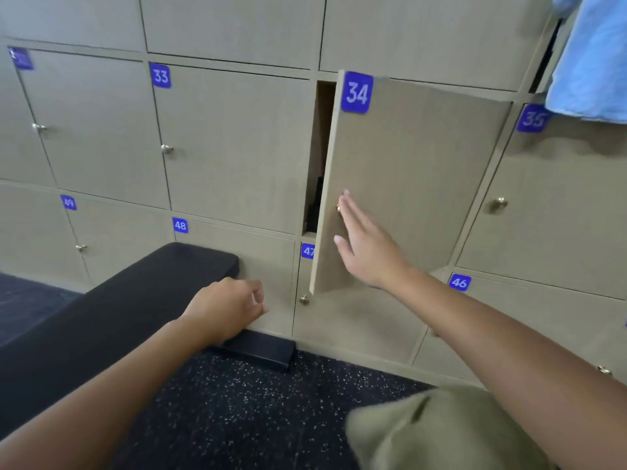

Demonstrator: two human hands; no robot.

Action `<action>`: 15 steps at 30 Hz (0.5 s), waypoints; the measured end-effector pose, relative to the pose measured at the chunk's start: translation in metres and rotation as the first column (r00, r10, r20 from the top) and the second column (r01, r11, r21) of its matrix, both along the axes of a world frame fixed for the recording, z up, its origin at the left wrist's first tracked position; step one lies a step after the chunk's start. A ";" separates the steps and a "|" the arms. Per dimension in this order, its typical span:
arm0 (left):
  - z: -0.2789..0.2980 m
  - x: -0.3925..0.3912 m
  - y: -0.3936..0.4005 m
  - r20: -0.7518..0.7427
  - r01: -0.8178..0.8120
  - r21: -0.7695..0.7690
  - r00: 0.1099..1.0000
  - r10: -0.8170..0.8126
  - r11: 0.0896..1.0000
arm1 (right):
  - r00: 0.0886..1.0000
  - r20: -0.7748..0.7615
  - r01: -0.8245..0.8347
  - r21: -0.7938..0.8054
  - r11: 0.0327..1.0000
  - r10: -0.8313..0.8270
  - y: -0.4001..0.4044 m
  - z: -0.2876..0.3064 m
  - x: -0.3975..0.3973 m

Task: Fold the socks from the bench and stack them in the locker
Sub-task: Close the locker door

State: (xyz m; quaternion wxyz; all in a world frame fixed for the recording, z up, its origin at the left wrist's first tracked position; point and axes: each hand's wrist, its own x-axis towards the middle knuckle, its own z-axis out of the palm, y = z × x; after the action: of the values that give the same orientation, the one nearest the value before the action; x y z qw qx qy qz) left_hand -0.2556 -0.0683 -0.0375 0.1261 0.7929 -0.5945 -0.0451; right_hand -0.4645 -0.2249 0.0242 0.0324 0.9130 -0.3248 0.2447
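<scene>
Beige numbered cabinet wall [234, 137], dark speckled floor [258, 401], blue cloth [590, 62].

I see a wall of tan doors with blue number tags: door 33 [234, 144], door 48 [237, 266], door 35 [556, 198] and door 46 [543, 320], and each has a small round gold knob, like the knob [167, 149] on 33. A light blue cloth [590, 59] hangs down at the top right, just above tag 35. Below me I see the dark speckled floor [244, 401] and a bit of green clothing [441, 432] at the bottom.
</scene>
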 end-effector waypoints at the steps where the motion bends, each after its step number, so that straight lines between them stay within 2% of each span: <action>1: 0.000 0.002 -0.002 0.014 -0.006 0.008 1.000 0.006 1.000 | 1.000 -0.024 -0.006 -0.008 1.000 0.006 -0.012 0.001 0.014; 6: -0.008 0.010 -0.029 0.093 -0.021 -0.019 0.995 0.023 1.000 | 0.993 -0.119 -0.014 -0.066 0.998 0.006 -0.073 -0.003 0.065; 9: -0.014 0.017 -0.048 0.194 -0.089 -0.028 0.977 0.093 0.996 | 0.987 -0.159 -0.023 -0.123 0.992 0.003 -0.110 -0.006 0.082; 15: -0.032 0.022 -0.088 0.160 -0.207 -0.027 0.965 0.209 0.978 | 0.985 -0.173 -0.009 -0.119 0.993 -0.012 -0.173 -0.003 0.113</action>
State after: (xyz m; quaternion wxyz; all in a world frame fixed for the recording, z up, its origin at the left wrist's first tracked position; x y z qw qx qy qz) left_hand -0.2336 -0.1563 -0.0694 0.0854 0.8512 -0.5166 0.0361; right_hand -0.3518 -0.3974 0.0214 0.1153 0.9270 -0.3062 0.1834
